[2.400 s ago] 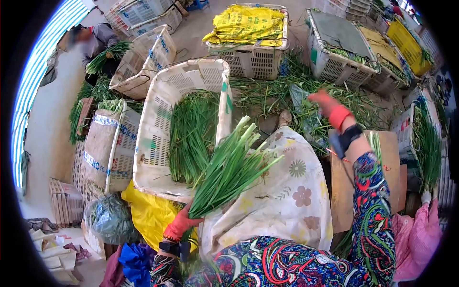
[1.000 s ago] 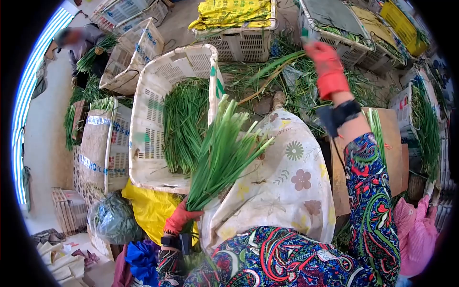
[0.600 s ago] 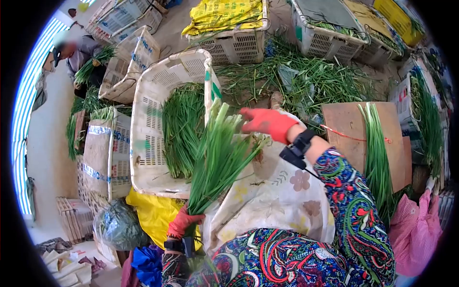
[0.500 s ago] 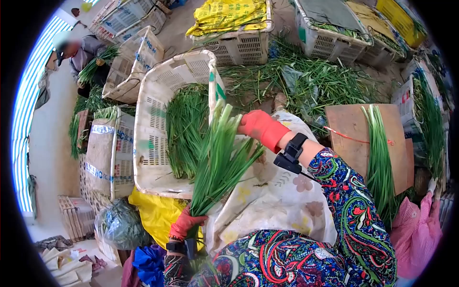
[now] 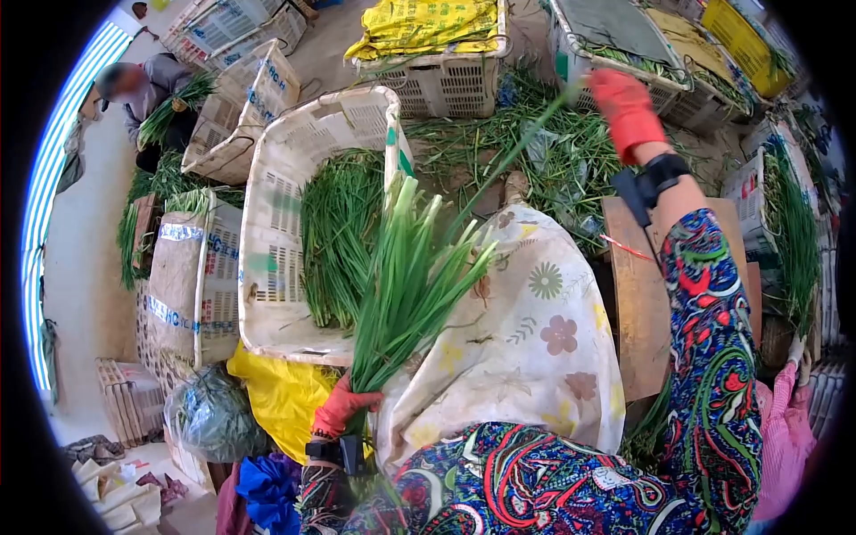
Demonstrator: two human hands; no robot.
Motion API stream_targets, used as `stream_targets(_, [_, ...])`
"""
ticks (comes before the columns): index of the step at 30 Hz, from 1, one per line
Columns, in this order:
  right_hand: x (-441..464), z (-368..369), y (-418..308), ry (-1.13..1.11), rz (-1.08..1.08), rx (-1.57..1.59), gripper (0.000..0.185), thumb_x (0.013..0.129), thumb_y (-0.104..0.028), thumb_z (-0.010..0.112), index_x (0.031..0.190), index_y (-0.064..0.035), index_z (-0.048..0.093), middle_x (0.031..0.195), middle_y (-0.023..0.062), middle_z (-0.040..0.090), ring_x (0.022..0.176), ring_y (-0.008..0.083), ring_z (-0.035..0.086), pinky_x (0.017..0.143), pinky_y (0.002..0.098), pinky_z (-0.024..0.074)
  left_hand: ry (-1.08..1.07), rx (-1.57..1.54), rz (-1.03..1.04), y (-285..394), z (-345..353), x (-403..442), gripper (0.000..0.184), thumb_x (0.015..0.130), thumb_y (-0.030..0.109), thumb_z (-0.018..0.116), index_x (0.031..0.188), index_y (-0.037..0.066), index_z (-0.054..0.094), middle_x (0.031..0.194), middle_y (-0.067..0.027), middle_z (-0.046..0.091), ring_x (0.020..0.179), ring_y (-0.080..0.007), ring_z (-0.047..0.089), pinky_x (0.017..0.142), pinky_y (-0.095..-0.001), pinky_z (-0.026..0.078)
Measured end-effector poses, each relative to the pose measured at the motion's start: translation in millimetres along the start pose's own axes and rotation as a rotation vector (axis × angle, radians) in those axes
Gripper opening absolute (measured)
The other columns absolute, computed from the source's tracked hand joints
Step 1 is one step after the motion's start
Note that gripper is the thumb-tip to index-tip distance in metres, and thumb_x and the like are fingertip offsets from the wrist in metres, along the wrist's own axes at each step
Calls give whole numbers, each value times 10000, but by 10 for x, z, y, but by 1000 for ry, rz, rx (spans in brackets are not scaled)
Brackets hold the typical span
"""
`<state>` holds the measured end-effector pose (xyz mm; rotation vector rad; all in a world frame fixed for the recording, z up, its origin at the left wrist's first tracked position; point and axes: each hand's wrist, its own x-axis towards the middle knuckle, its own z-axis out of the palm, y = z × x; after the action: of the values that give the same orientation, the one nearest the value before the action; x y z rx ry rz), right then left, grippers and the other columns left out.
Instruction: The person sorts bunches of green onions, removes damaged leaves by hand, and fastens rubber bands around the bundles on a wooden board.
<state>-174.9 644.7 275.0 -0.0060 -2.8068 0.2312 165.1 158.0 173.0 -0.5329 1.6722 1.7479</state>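
My left hand, in a red glove, is closed round the lower end of a bunch of garlic chives, whose pale stems point up and away. My right hand, also gloved in red, is raised at the upper right. Its fingers pinch a long, thin chive blade, which slants back down towards the bunch and is blurred by motion. Beside the bunch on the left stands a white plastic crate with more garlic chives lying inside. A flowered cloth covers my lap.
Loose green leaves litter the floor ahead. A crate topped with yellow sacking stands at the back. To the right is a brown board, partly behind my arm. Another person holds greens at the far left.
My right hand has moved from beside the bunch up and to the right, drawing out a chive blade. My left hand keeps its hold on the bunch. My right arm now covers the chives on the board.
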Motion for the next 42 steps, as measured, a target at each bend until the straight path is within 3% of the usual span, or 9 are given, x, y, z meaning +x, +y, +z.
stream_targets(8, [-1374, 630, -332, -570, -488, 287, 757, 625, -341, 689, 1257, -44, 399, 1225, 202, 445, 1136, 318, 422, 953, 373, 342, 24, 6, -60, -5, 60, 26, 294, 694, -20, 685, 946, 42, 548, 721, -18, 562, 563, -129, 531, 530, -254, 440])
stream_targets(13, [-1766, 1148, -983, -737, -535, 210, 233, 738, -275, 552, 867, -95, 623, 827, 146, 611, 839, 310, 574, 873, 376, 390, 35, 1, -83, 28, 56, -10, 293, 696, -15, 686, 948, 47, 550, 718, -21, 560, 556, -131, 530, 524, -254, 441])
stream_targets(18, [-1135, 907, -680, -204, -702, -1, 134, 720, -232, 534, 723, -140, 631, 644, 100, 575, 664, 308, 582, 642, 396, 472, 31, 13, -78, -13, 24, -6, 296, 697, -11, 685, 956, 46, 555, 718, -18, 557, 555, -131, 527, 521, -258, 440])
stream_targets(22, [-466, 571, 215, -172, -78, -2, 340, 735, -217, 588, 1059, -115, 591, 1012, 162, 602, 900, 342, 577, 759, 374, 469, 23, -29, -86, -21, 41, -11, 307, 691, -8, 691, 962, 40, 556, 724, -21, 559, 560, -131, 529, 524, -256, 439])
stream_targets(25, [-887, 579, 130, -196, -127, 159, 588, 721, -235, 619, 1253, -78, 422, 1194, 170, 504, 1081, 325, 493, 900, 340, 405, 18, -15, -102, 13, 41, 6, 315, 688, -9, 693, 967, 38, 555, 734, -23, 563, 565, -131, 533, 527, -254, 438])
stream_targets(26, [-1068, 267, -222, -630, -35, 432, 734, 701, -257, 645, 1320, -55, 305, 1301, 163, 404, 1185, 293, 403, 985, 315, 328, 22, -3, -112, 19, 51, 11, 317, 687, -9, 694, 969, 37, 555, 737, -24, 564, 567, -131, 534, 528, -253, 438])
stream_targets(29, [-1639, 898, -670, -539, -537, 471, 776, 637, -350, 688, 1282, -61, 368, 1250, 158, 449, 1121, 305, 453, 947, 343, 363, 22, 33, -111, 31, 59, 30, 308, 691, -5, 693, 963, 33, 555, 741, -26, 569, 571, -130, 536, 530, -252, 438])
stream_targets(35, [-1812, 974, -1378, -522, -557, 433, 208, 646, -275, 590, 616, -70, 587, 600, 134, 579, 573, 338, 569, 537, 419, 464, 23, 15, -132, 67, 53, -39, 291, 695, -4, 689, 952, 24, 556, 725, -34, 572, 572, -134, 539, 538, -255, 443])
stream_targets(42, [-1211, 760, -773, -234, -974, -12, 139, 685, -195, 516, 610, -98, 583, 559, 99, 565, 529, 289, 570, 484, 406, 450, 43, 46, -92, 26, 57, -22, 274, 697, 0, 691, 936, 27, 560, 726, -32, 575, 566, -133, 539, 536, -256, 443])
